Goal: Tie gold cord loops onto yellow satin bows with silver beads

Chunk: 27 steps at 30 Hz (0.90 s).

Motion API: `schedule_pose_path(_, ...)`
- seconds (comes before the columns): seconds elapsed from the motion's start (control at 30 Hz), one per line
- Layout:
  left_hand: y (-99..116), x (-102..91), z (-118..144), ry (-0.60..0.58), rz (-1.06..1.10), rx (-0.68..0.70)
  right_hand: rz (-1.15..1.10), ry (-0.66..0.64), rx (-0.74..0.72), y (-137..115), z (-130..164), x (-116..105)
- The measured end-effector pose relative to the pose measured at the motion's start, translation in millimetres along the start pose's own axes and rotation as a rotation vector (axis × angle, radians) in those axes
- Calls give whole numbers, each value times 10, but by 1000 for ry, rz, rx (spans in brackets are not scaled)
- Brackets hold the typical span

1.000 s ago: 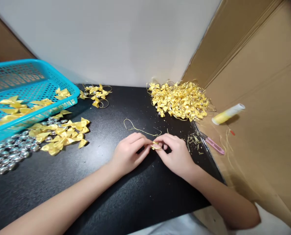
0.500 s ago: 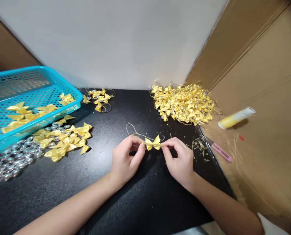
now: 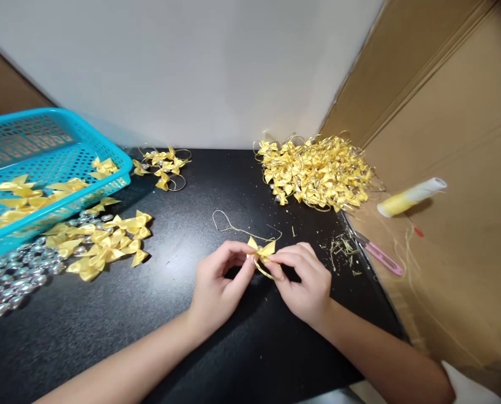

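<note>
A yellow satin ribbon bow (image 3: pixel 262 248) is held just above the black table (image 3: pixel 216 348). My left hand (image 3: pixel 223 280) pinches its left side between thumb and fingers. From the right, my right hand (image 3: pixel 303 280) pinches the bow too, its fingers close to the knot. A gold cord (image 3: pixel 265 271) curves in a small loop below the bow, between the two thumbs. Just beyond the hands, a thin loose cord (image 3: pixel 244 230) lies on the table. The back of the bow is hidden by the fingertips.
At left, a blue basket (image 3: pixel 124 178) holds bows; loose bows (image 3: pixel 107 247) and silver beads (image 3: pixel 18 280) lie beside it. Corded bows form a small group (image 3: pixel 166 166) and a large pile (image 3: pixel 317 174). Right are cord scraps (image 3: pixel 346 249), a pink-handled cutter (image 3: pixel 382 258) and a thread spool (image 3: pixel 412 197).
The hands have come closer together over the bow. The gold cord, stretched straight across it before, now bends into a loop below. The view has shifted slightly.
</note>
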<state>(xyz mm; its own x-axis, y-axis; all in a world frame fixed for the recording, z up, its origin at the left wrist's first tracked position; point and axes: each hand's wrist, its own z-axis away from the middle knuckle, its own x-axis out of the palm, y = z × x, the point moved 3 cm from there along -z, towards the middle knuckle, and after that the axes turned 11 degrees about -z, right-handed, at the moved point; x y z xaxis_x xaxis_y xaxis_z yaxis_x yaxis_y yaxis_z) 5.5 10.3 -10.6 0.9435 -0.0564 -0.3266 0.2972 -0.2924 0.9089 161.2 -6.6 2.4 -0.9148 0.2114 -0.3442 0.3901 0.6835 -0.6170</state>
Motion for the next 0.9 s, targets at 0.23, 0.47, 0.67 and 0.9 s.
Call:
schedule_pose_path(0.23, 18, -25, 7, 43, -160, 189, 43, -12, 111, 17, 28, 27)
schedule_pose_path(0.47, 46, -16, 52, 92, -296, 294, 98, -51, 134, 17, 6, 38)
schedule_pose_path(0.67, 2, -12, 23, 79, -273, 140, 129, -62, 102, 17, 11, 51)
schedule_pose_path(0.9, 62, -25, -55, -57, -377, 231, 155, -127, 61, 28, 18, 58)
